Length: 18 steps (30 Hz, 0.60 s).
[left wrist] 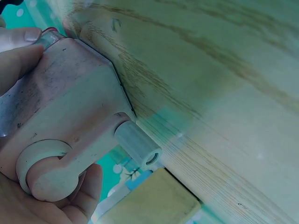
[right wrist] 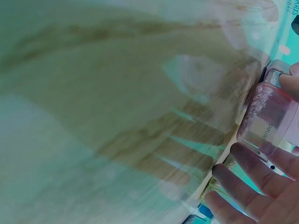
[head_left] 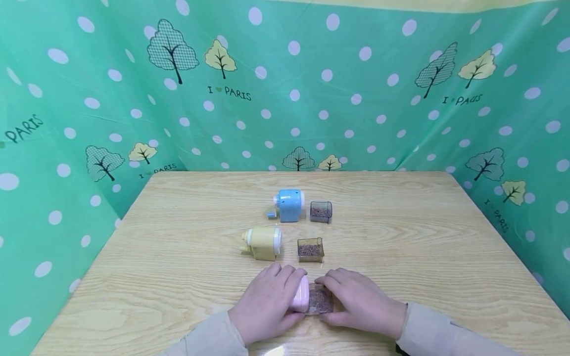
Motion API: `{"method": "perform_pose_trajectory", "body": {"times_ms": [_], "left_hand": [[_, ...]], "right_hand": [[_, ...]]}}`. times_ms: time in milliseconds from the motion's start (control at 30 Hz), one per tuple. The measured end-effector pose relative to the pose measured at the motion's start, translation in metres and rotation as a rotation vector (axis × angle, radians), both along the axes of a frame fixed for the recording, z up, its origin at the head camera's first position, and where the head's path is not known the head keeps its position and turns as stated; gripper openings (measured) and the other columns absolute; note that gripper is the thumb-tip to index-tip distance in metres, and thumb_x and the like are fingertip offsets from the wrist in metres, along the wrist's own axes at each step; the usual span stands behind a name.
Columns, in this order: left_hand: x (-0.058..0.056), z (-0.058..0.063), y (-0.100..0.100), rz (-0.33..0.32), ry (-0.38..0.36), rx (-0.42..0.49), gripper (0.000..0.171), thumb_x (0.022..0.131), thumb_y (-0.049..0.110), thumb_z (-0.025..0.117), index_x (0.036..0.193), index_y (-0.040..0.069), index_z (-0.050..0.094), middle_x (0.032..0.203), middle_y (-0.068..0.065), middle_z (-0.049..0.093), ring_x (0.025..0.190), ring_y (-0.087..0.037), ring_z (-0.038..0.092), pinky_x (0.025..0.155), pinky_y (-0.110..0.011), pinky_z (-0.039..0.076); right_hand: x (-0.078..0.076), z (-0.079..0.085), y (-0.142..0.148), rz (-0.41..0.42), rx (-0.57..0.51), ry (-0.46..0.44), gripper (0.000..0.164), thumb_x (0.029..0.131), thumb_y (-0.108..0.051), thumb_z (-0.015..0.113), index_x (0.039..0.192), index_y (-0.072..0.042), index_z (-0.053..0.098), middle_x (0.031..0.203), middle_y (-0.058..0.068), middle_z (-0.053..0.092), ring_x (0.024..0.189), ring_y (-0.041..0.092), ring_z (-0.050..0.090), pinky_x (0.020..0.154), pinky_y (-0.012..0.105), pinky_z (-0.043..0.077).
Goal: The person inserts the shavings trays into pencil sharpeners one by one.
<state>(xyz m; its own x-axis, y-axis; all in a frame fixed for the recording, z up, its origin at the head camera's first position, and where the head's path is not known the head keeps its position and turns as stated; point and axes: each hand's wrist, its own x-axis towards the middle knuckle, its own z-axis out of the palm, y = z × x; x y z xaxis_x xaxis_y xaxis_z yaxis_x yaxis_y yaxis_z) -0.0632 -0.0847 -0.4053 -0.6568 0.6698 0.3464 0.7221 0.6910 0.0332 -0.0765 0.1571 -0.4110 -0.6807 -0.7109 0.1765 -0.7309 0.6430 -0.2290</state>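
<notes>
At the front of the table, my left hand (head_left: 269, 302) grips a pink crank pencil sharpener (head_left: 301, 295) from its left side. Its crank handle (left wrist: 138, 143) points outward in the left wrist view. My right hand (head_left: 364, 301) holds the clear shavings drawer (head_left: 320, 299) at the sharpener's right side, thumb on the near side and fingers on the far side. Dark shavings lie in the drawer, and its left end meets the pink body. In the right wrist view the see-through drawer (right wrist: 264, 116) shows small lettering and pale shavings.
Behind the hands stands a yellow sharpener (head_left: 263, 243), with its amber drawer (head_left: 310, 250) of shavings to the right. Farther back are a blue sharpener (head_left: 290, 204) and a dark clear drawer (head_left: 321, 211). A green dotted curtain (head_left: 311, 89) surrounds the wooden table (head_left: 178, 277).
</notes>
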Motion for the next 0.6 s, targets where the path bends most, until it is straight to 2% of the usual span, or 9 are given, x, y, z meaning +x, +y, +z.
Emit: {"method": "perform_pose_trajectory", "body": {"times_ms": [333,600], "left_hand": [[-0.0016,0.0006,0.001,-0.01,0.028,0.013,0.071,0.071,0.047,0.079,0.123,0.003,0.061,0.102,-0.004,0.065,0.083,-0.017,0.051,0.073,-0.031,0.05],[-0.001,0.0012,0.0006,-0.004,0.008,0.002,0.07,0.072,0.046,0.078,0.124,0.003,0.061,0.104,-0.005,0.065,0.084,-0.017,0.051,0.074,-0.031,0.05]], "right_hand": [[-0.0008,0.0011,-0.0027,0.004,-0.001,-0.014,0.059,0.084,-0.051,0.069,0.123,-0.006,0.067,0.11,-0.002,0.068,0.098,0.014,0.063,0.086,0.037,0.056],[-0.0008,0.001,-0.0037,0.004,0.01,-0.016,0.059,0.084,-0.05,0.07,0.123,-0.006,0.067,0.109,-0.002,0.067,0.097,0.013,0.061,0.085,0.037,0.056]]}}
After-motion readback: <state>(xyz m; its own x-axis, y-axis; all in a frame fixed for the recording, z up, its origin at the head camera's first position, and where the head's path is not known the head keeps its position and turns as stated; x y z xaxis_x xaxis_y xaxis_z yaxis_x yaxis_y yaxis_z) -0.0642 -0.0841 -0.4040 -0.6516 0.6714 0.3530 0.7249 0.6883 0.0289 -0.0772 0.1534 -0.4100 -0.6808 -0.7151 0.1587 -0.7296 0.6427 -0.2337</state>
